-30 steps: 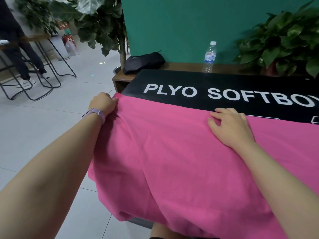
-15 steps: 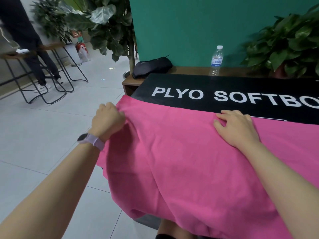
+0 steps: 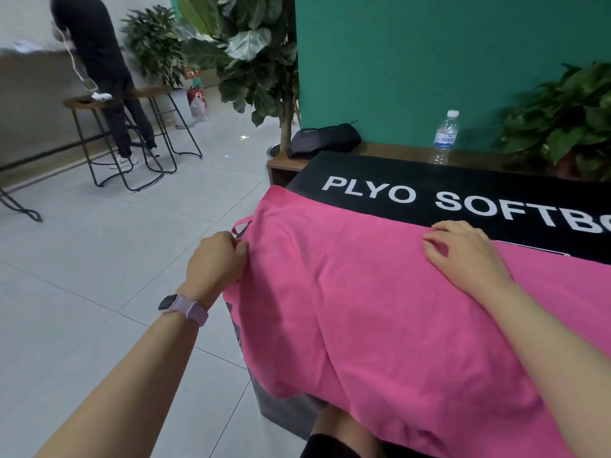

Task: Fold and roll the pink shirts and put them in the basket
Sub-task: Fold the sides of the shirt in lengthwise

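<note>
The pink shirt (image 3: 380, 309) lies spread and wrinkled across the table's near edge, unrolled, its front portion draping over the side.

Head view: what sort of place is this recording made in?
Probably an office lounge or lobby rather than a home: tiled floor, high stools at a bar table, large potted plants, and a black branded table cover under the pink shirt.

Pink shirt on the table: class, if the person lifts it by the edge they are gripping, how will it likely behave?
Probably floppy: the pink shirt already drapes in soft folds over the table edge. It looks light, since the left hand gathers its edge in a fingertip pinch. It may slide off, so the right hand lying flat on it likely helps.
</note>
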